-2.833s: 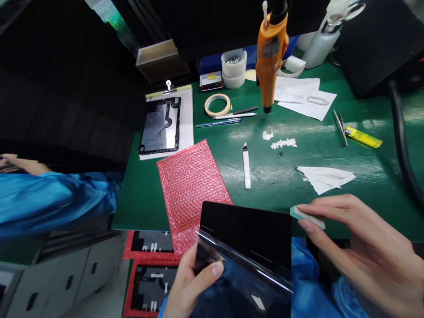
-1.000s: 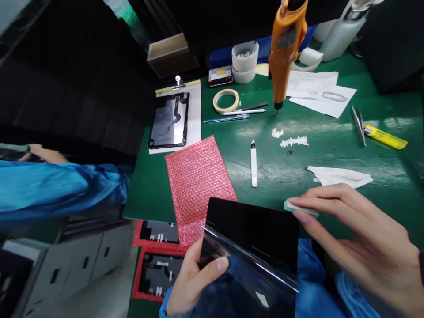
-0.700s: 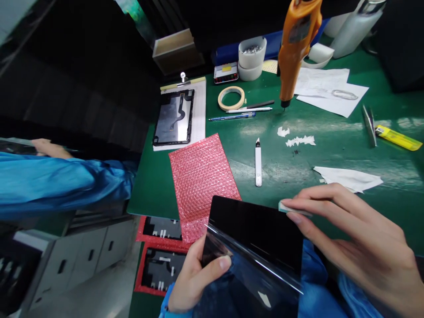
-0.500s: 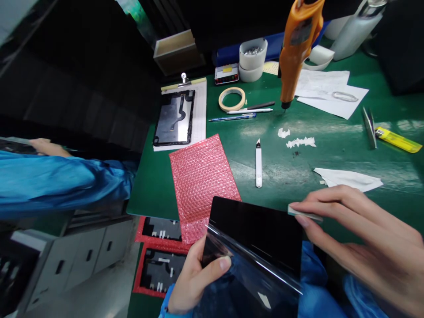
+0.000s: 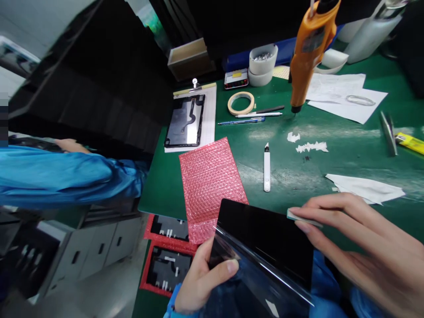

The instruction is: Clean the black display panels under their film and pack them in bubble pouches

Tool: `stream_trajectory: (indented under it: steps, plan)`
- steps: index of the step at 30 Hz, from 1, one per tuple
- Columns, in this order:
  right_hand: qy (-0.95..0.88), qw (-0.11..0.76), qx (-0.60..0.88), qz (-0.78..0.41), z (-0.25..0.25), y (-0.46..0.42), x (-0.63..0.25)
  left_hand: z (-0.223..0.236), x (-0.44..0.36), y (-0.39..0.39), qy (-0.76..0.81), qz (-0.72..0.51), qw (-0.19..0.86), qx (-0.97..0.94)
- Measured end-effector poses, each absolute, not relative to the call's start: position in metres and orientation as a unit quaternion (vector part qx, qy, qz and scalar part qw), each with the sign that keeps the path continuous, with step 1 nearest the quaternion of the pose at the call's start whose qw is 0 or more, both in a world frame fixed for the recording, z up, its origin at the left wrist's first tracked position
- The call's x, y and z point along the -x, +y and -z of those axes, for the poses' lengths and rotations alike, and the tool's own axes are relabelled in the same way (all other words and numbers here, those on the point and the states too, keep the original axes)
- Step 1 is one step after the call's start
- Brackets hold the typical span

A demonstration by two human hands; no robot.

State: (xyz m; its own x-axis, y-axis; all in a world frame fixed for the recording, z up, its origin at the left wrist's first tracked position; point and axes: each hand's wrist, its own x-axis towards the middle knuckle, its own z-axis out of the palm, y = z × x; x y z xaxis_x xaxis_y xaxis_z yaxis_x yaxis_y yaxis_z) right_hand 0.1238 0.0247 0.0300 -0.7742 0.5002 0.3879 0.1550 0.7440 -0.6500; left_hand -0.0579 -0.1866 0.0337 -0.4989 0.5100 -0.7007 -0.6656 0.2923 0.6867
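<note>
My left hand point(image 5: 202, 276) grips a glossy black screen panel point(image 5: 265, 234) by its left side, thumb on top. A clear film point(image 5: 255, 278) is folded back across the lower part of the panel, under my thumb. My right hand point(image 5: 357, 243) pinches a small, flat, pale piece point(image 5: 303, 217) between thumb and fingers, at the panel's upper right edge; whether it touches the glass I cannot tell. Behind the panel lies a pink bubble-wrap pouch point(image 5: 212, 181). A white craft knife point(image 5: 266, 170) rests on the green table beyond.
An orange electric screwdriver point(image 5: 306, 57) hangs tip down over the table. A tablet housing point(image 5: 185, 121) lies on a clipboard. White cloth point(image 5: 364, 187), tweezers point(image 5: 388, 132) and a yellow cutter point(image 5: 410, 143) lie right. A co-worker's blue sleeve point(image 5: 62, 172) shows left.
The view has shifted, so the table things appear farther right. My right hand's pale piece has moved slightly leftward along the panel's upper edge. My left hand keeps its hold.
</note>
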Motion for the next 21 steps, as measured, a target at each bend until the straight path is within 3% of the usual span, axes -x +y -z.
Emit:
stream_trajectory:
  steps: [10,21]
  plan:
    - [-0.868,0.306,0.24,-0.309,-0.024,0.024,-0.134,-0.031,0.059,-0.19,0.613,-0.591,0.521,0.057]
    - [-0.889,0.293,0.17,-0.309,-0.027,0.023,-0.112,-0.029,0.06,-0.191,0.598,-0.559,0.574,0.013]
